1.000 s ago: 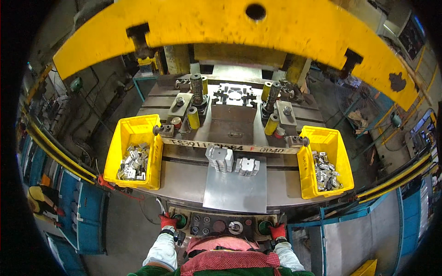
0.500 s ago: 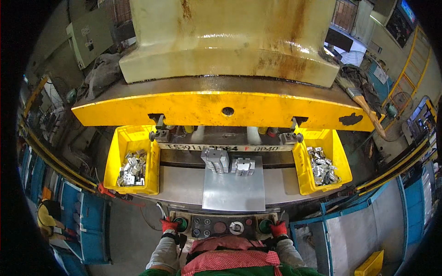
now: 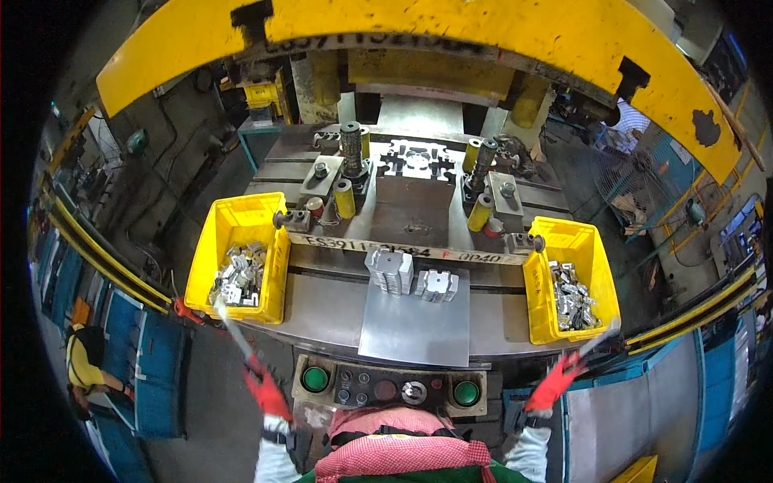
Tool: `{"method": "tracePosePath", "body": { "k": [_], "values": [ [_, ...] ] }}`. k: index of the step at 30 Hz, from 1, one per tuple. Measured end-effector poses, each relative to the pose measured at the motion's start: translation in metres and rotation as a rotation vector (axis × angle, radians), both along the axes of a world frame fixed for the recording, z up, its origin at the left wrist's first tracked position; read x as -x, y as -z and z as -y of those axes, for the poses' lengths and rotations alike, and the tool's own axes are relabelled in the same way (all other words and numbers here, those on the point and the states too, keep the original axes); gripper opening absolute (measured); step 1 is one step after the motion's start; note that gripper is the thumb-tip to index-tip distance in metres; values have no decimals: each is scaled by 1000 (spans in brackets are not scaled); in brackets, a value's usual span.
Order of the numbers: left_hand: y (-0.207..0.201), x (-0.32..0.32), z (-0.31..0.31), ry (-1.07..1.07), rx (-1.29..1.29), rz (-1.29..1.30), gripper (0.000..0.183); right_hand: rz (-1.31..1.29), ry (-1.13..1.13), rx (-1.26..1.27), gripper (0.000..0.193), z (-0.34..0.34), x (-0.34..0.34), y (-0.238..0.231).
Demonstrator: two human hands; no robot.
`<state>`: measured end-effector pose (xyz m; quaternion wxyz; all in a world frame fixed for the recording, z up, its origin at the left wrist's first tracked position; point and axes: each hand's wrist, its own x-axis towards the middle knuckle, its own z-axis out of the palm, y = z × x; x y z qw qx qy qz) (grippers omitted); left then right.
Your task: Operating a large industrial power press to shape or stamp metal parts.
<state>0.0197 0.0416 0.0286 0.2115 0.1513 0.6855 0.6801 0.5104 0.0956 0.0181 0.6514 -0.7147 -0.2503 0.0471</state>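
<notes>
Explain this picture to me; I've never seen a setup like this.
A camera worn on a person's head looks down here; its wide lens bends straight edges. The large yellow-painted metal beam overhead looks like part of a press. On the grey metal table lies a flat, shiny metal sheet bearing a taller stack of silver metal pieces and a shorter one. At either side, a left yellow plastic bin and a right yellow plastic bin contain small silver parts. The red-gloved left hand holds a slim, pale tool, the red-gloved right hand another; blur hides their kind.
</notes>
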Motion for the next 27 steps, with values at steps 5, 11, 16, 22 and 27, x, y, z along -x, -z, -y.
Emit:
{"method": "tracePosePath", "body": {
  "k": [5, 11, 16, 22, 27],
  "values": [
    [-100, -43, -163, 800, -128, -247, 42, 125, -783, -90, 46, -144, 107, -125],
    [-118, -89, -356, 962, 121, -484, 33, 326, -1146, 204, 37, -308, 181, -128],
    [-102, -74, -365, 849, -70, -457, 30, 354, -843, 120, 40, -283, 204, -147],
    [-132, -22, -201, 722, -210, -553, 30, 257, -621, -91, 46, -157, 65, -119],
    [-74, 79, -98, 343, 253, -730, 22, 112, -379, 227, 42, -51, 2, -60]
  ]
}}
